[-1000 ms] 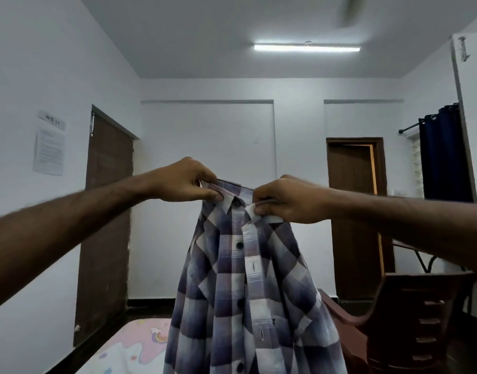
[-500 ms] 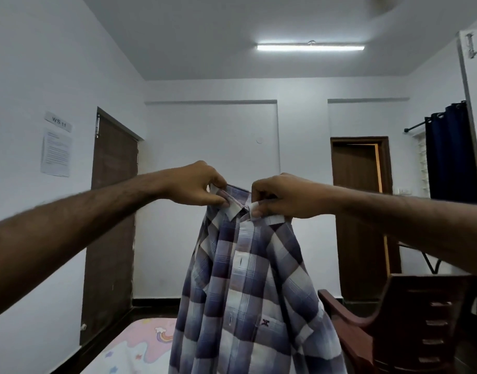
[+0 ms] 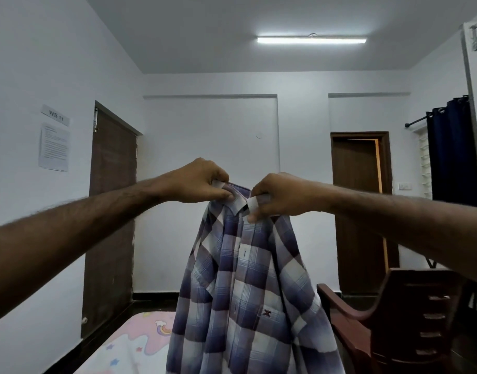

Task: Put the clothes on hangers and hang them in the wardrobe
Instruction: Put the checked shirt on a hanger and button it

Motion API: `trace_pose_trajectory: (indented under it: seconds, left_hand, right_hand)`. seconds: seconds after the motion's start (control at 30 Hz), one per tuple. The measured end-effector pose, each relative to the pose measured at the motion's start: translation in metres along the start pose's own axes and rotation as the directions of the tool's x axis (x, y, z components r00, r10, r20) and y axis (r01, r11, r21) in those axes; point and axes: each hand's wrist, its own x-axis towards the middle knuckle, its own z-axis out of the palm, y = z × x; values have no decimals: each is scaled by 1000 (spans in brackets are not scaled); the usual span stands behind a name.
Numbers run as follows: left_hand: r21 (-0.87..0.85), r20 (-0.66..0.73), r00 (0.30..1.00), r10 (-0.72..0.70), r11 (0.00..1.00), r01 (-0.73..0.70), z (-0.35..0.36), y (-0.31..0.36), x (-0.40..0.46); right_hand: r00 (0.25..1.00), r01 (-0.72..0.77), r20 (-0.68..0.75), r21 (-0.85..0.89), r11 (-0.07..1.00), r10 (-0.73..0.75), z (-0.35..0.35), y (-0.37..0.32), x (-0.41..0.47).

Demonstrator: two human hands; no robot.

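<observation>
A blue, purple and white checked shirt (image 3: 248, 287) hangs in the air in front of me, its front facing me. My left hand (image 3: 199, 182) pinches the left side of its collar. My right hand (image 3: 277, 195) pinches the right collar tip and the top of the placket. The two collar halves nearly meet between my hands. No hanger shows; whether one is inside the shirt I cannot tell. The wardrobe is not clearly in view.
A bed with a pink patterned sheet (image 3: 129, 344) lies below left. A dark brown plastic chair (image 3: 410, 314) stands at lower right. Closed brown doors are at left (image 3: 110, 217) and back right (image 3: 358, 211). A dark blue curtain (image 3: 450, 152) hangs at the right.
The shirt front has closed, its two collar halves drawn together as my hands moved nearer each other. The shirt and both hands have shifted slightly.
</observation>
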Motion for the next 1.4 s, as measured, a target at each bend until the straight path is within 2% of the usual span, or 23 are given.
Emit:
trace_pose_trajectory:
  seconds: [0.13,0.3,0.4,0.5,0.57,0.67,0.7,0.73,0.83,0.93,1.0,1.07,1.17,1.23,1.27,1.33,1.4]
  left_hand:
    - [-9,-5,1000,-2,1000,2,2,-4,-5]
    - [-61,-43,999,9,998,-12,1,-5,-9]
    - [-32,-91,996,15,999,-18,3,-4,-10]
    - [-35,-145,989,0,999,-6,4,-1,-11]
    - [-95,-170,985,1,995,-17,5,5,-11]
    - [-218,-200,980,-7,975,-38,12,20,-9]
    - [-256,-212,977,-10,966,-45,15,26,-9]
    - [-295,-225,974,-19,954,-50,20,30,-9]
    - [-490,-233,958,-166,871,32,41,39,-13]
    - [-618,-38,933,-358,742,260,78,36,-31]
    - [-558,122,926,-357,747,361,107,27,-49]
    - [-466,158,928,-338,803,372,131,19,-57]
    - [-458,46,910,-412,801,386,129,11,-48]
    - [-405,-69,906,-417,842,356,104,4,-36]
    - [-307,-132,908,-398,888,344,87,-1,-30]
    - [31,-223,926,-306,947,321,51,-14,-20]
    - [297,-273,935,-225,905,305,16,-24,-15]
  right_hand:
    - [997,64,39,-92,994,-61,-4,0,2]
    - [985,68,-161,24,997,-64,5,4,3]
    - [974,118,-201,82,990,-99,8,5,1]
    - [982,89,-163,-22,996,-92,2,8,3]
    - [994,33,-100,-8,999,-33,-2,12,8]
    - [998,-52,59,311,949,36,-2,20,15]
    - [993,-87,109,383,920,49,-1,24,17]
    - [991,-95,121,383,919,52,0,29,19]
    - [997,-71,-1,283,957,75,3,43,23]
    - [982,-73,-147,271,960,116,4,59,23]
    - [972,-85,-190,252,964,136,0,68,22]
    - [961,-106,-234,175,979,146,-10,78,19]
    - [942,-146,-297,51,988,154,-31,95,11]
    - [938,-167,-307,-2,986,158,-47,102,3]
    - [939,-166,-311,-33,986,148,-56,103,1]
    - [943,-151,-313,-85,985,117,-76,101,0]
    - [943,-126,-323,-125,984,80,-99,93,4]
